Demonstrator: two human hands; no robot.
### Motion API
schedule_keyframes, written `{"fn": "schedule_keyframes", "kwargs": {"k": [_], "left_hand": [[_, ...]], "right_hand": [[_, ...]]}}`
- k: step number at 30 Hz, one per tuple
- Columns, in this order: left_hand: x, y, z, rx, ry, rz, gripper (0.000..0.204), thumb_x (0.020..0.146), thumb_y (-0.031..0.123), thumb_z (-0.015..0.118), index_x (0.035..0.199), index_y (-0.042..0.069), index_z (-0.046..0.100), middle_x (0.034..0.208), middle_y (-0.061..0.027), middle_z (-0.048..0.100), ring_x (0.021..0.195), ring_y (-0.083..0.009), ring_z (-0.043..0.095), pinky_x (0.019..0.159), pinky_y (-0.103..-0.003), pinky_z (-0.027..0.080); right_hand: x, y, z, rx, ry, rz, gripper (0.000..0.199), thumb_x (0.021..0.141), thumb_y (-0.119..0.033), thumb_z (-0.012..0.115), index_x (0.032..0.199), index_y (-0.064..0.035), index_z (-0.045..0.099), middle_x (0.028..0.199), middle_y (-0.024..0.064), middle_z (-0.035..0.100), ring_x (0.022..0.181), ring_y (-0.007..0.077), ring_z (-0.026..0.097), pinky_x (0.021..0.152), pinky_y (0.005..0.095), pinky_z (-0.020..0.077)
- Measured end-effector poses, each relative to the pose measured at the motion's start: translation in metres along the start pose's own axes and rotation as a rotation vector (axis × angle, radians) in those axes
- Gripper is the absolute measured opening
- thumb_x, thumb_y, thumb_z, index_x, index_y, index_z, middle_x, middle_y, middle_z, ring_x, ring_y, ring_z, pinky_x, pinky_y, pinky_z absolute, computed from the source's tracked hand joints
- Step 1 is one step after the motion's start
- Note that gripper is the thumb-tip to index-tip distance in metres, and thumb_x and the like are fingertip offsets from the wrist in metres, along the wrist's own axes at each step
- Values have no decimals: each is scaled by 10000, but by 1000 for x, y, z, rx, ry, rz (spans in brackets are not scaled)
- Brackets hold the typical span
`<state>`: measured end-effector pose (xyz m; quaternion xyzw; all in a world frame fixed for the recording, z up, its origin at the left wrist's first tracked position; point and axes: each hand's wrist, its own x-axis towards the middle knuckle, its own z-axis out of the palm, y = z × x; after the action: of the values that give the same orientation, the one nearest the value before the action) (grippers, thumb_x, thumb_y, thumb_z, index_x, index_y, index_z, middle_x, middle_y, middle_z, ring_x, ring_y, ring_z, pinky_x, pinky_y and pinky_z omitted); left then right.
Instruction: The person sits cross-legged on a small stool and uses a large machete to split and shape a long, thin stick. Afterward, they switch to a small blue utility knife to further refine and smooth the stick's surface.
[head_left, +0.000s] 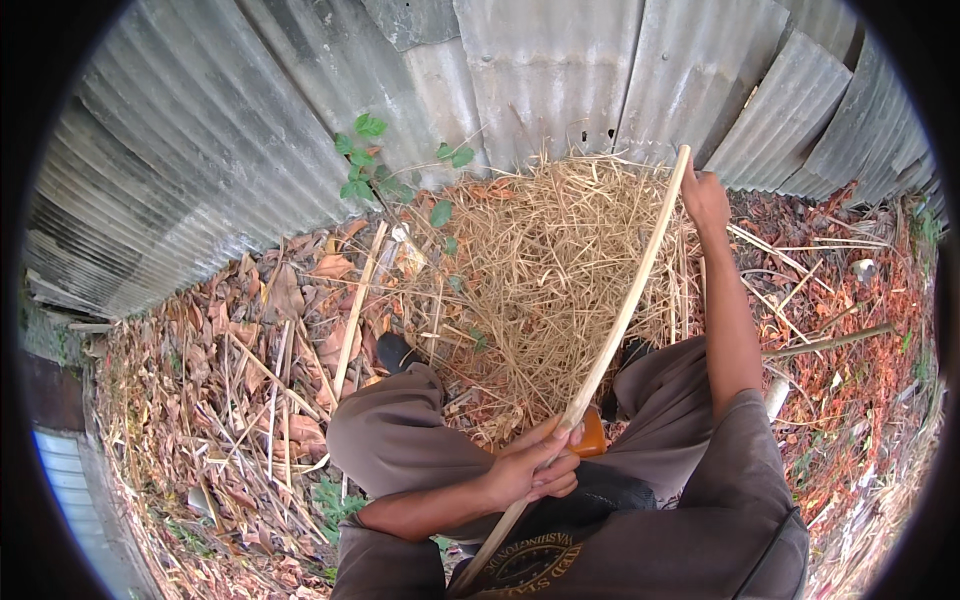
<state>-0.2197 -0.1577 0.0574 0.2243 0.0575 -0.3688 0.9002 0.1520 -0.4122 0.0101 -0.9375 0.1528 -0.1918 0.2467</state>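
Note:
A long pale bamboo strip [632, 290] slants from my lap up to the far right. My left hand [530, 468] is wrapped around its lower part, close to my body. Up at the far end, my right hand [706, 203] is closed against the strip, its arm stretched out; the fingers on the far side are partly hidden. An orange object [590, 436] shows just beyond my left hand, between my legs; its kind is unclear. Past my knees lies a heap of pale shavings [550, 250].
A corrugated metal fence [400, 80] runs across the far side. Dry leaves [300, 290] and loose strips, such as one strip [358, 310], litter the ground at left. A thin stick [830, 341] lies at right. A leafy green plant [365, 160] grows by the fence.

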Motion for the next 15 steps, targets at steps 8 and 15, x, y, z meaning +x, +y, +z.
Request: {"fn": "schedule_keyframes", "kwargs": {"k": [8, 15], "left_hand": [[-1, 42, -7, -35, 273, 293, 388, 1035, 417, 214, 856, 144, 424, 432, 53, 315, 285, -92, 272, 423, -249, 250], [4, 44, -10, -52, 342, 297, 455, 1023, 472, 212, 774, 151, 418, 422, 49, 291, 282, -95, 241, 418, -248, 234]], "right_hand": [[-138, -66, -45, 351, -454, -615, 769, 782, -777, 480, 570, -45, 575, 451, 68, 482, 441, 239, 540, 467, 393, 431], [-210, -86, -58, 401, -496, -1140, 747, 686, -799, 562, 492, -89, 431, 427, 63, 415, 380, 270, 481, 414, 384, 386]]}}
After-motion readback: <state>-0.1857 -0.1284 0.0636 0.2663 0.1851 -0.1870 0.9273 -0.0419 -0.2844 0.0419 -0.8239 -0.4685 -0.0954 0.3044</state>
